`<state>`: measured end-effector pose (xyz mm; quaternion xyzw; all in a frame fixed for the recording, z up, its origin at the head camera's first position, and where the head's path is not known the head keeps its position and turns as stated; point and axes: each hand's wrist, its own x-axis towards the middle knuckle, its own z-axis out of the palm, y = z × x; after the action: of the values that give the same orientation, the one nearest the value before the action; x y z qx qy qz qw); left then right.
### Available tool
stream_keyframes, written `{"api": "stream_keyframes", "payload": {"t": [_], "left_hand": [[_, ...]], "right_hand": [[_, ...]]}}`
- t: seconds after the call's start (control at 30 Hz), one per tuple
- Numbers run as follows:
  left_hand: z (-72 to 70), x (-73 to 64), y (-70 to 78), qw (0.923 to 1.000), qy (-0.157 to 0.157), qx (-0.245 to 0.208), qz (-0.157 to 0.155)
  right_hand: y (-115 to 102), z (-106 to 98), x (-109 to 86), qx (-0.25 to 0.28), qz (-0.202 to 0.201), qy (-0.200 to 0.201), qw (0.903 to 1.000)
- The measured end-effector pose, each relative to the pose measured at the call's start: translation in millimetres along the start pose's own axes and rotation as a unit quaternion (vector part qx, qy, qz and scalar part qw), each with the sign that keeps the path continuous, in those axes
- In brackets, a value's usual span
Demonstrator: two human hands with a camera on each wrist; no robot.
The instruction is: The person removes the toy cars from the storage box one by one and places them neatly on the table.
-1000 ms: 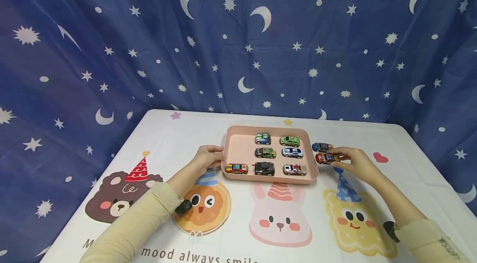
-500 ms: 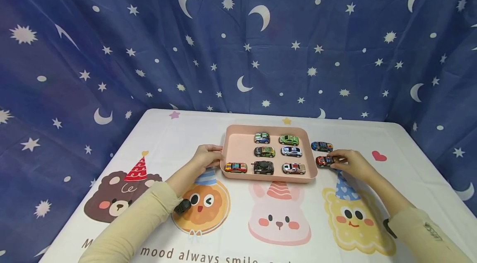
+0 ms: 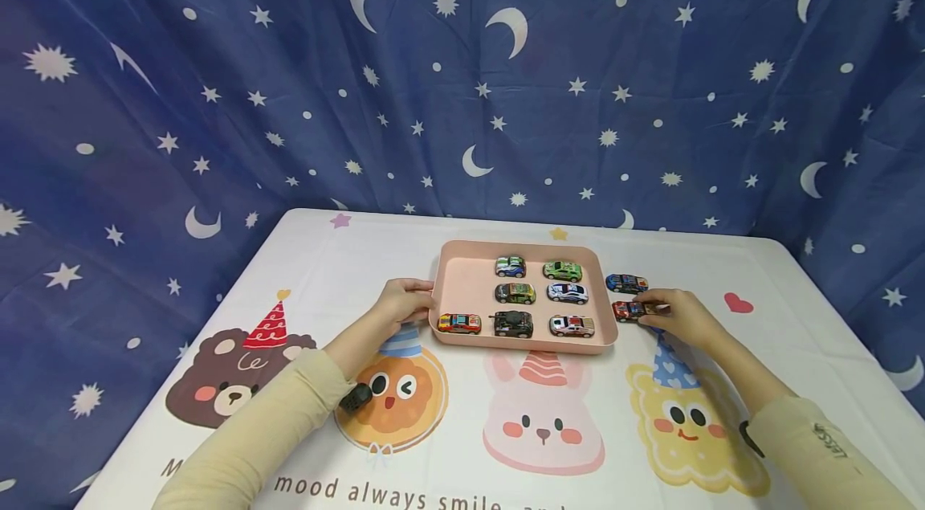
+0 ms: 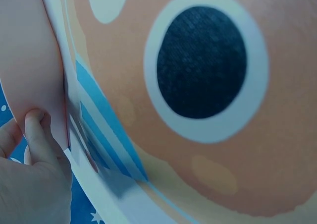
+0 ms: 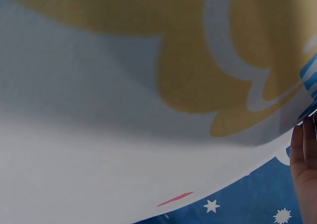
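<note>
1. The left hand (image 3: 401,303) has a narrow grip on the pink tray (image 3: 462,279), thumb and fingers pinching the wall at its left end.
2. The right hand (image 3: 679,316) pinches the near end of a red toy car (image 3: 627,311) on the table, just outside the tray's right end; I can't tell whether car and tray touch.
3. Just beyond that right-hand grip, farther from the person, a blue toy car (image 3: 627,283) sits beside the red one.
4. Seven more cars stand in the tray, between the two grips. Nearest the left hand is a red-and-yellow car (image 3: 459,323); along the same near side come a black car (image 3: 513,324) and a silver-and-red car (image 3: 572,326).
5. Behind those I see a dark green-and-yellow car (image 3: 515,293) and a white car (image 3: 567,293), then a blue-and-white car (image 3: 510,266) and a bright green car (image 3: 562,271) at the far side.
6. Under both hands spreads a white tablecloth (image 3: 390,249) with cartoon faces; past them hangs a blue curtain (image 3: 405,148) of moons and stars.
</note>
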<state>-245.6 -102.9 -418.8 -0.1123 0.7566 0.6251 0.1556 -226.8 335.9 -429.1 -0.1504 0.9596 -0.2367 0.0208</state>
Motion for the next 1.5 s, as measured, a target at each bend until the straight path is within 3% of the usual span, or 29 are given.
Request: {"api": "stream_keyframes", "payload": {"t": [1.0, 1.5], "left_hand": [[0.0, -0.1, -0.5, 1.0000, 0.004, 0.006, -0.004], [0.3, 1.0, -0.7, 1.0000, 0.006, 0.006, -0.003]], "right_hand": [[-5, -3, 1.2, 0.018, 0.003, -0.032, 0.9993], [-10, -8, 1.4, 0.022, -0.007, 0.005, 0.9997]]}}
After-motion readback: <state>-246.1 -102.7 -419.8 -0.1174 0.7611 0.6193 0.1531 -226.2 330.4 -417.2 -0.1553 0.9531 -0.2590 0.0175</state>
